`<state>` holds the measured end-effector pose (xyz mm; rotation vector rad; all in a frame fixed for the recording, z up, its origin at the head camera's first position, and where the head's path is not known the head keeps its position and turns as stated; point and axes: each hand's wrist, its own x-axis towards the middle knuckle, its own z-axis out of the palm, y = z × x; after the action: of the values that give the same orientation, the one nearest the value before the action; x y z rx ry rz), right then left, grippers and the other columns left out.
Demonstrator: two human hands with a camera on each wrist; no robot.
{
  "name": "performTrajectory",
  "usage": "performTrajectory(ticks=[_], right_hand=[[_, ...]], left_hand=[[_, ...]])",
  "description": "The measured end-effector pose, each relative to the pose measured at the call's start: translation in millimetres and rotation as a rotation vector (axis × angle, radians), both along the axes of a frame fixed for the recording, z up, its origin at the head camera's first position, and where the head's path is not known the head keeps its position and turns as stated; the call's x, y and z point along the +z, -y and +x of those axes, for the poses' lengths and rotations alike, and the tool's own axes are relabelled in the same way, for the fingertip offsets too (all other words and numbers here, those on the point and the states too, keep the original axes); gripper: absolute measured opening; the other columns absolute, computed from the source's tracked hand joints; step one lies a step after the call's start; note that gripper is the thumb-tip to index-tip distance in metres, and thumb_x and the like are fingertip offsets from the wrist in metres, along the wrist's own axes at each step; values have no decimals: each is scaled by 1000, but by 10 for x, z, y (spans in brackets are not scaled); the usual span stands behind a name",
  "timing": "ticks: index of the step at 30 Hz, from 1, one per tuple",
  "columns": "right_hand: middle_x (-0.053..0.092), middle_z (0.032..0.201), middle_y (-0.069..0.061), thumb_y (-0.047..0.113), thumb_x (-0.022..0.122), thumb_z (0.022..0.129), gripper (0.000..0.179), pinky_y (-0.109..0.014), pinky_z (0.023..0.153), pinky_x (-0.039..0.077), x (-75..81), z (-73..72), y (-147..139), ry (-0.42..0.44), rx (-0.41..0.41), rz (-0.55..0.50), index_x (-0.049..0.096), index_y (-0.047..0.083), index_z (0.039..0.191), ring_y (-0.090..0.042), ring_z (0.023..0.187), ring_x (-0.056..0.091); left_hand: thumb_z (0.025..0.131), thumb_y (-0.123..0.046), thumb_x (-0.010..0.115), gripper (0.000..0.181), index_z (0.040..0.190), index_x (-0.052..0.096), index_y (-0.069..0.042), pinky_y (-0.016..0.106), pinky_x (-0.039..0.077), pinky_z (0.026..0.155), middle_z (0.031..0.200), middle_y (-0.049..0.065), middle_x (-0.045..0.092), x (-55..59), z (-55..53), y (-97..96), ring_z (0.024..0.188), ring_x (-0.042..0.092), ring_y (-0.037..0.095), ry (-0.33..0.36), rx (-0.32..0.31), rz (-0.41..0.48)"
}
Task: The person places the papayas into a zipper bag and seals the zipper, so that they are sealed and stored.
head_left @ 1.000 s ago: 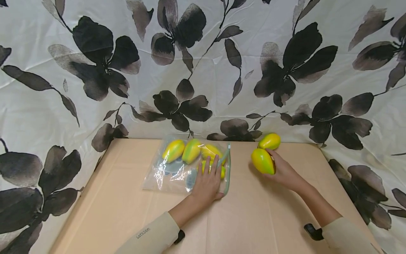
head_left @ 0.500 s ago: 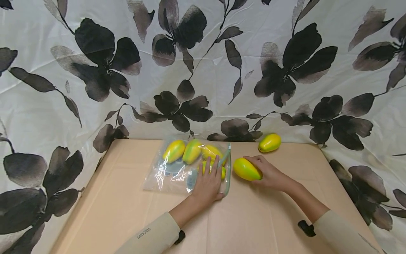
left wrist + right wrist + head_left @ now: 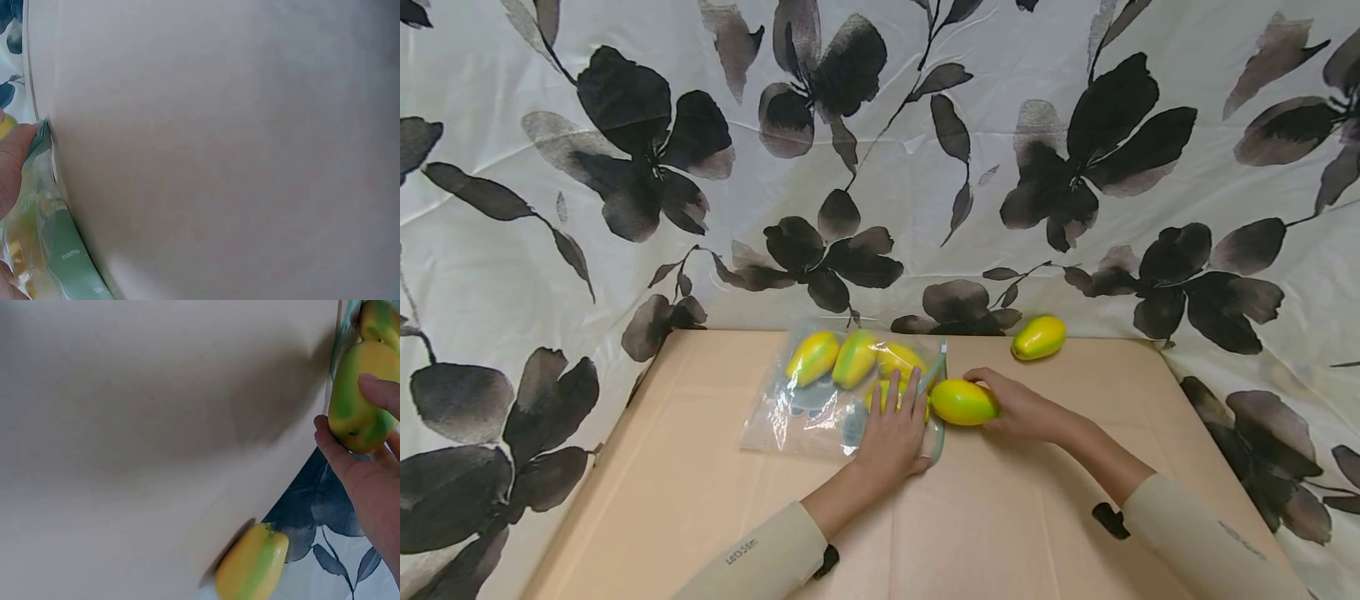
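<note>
A clear zip bag (image 3: 767, 425) with green trim lies on the cardboard, with several yellow-green mangoes (image 3: 812, 358) inside. My left hand (image 3: 883, 437) rests on it near the mouth at the right, fingers straight over the plastic. In the left wrist view the thumb (image 3: 14, 159) lies by the bag's green edge (image 3: 72, 256). My right hand (image 3: 1018, 408) grips another mango (image 3: 962, 402) from its right end, thumb and fingers round it. That mango's front end is at the bag mouth, against a mango (image 3: 381, 325) inside.
A loose mango (image 3: 1039, 337) lies at the far edge of the cardboard (image 3: 970, 533), right of the bag. Behind the board hangs a white cloth (image 3: 925, 183) with dark flowers.
My right hand has carried its mango leftward from beside the loose one to the bag's mouth. The left hand has stayed on the bag.
</note>
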<state>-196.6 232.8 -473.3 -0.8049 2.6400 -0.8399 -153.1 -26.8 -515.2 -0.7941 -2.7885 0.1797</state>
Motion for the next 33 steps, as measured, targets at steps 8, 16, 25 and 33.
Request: performTrajectory(ticks=[8,16,25,33], right_hand=[[60,138,-9,6,80,88,69,-46,103,52,-42,-43,89,-25,39,37,50,14,150,-25,120,57],[67,126,-8,19,85,86,57,-25,83,56,-82,-24,230,70,-5,7,51,10,132,-15,89,62],[65,129,-9,10,78,91,53,-29,84,58,-169,18,259,-18,6,-47,57,8,139,-18,94,65],[66,134,-13,4,68,97,38,-32,88,59,-220,11,253,86,-81,-108,58,8,133,-15,97,70]], left_hand=[[69,-77,79,125,160,33,-5,62,32,120,172,20,15,12,9,3,155,25,45,-25,-4,-10],[72,-76,77,123,161,30,-5,58,31,122,172,21,16,25,8,14,155,26,46,-38,-17,-3],[71,-76,78,125,160,30,-4,58,34,121,171,21,17,16,10,15,154,28,46,-47,-21,-6],[71,-76,78,122,159,35,-4,58,35,120,171,21,19,25,12,9,153,30,46,-55,-19,-25]])
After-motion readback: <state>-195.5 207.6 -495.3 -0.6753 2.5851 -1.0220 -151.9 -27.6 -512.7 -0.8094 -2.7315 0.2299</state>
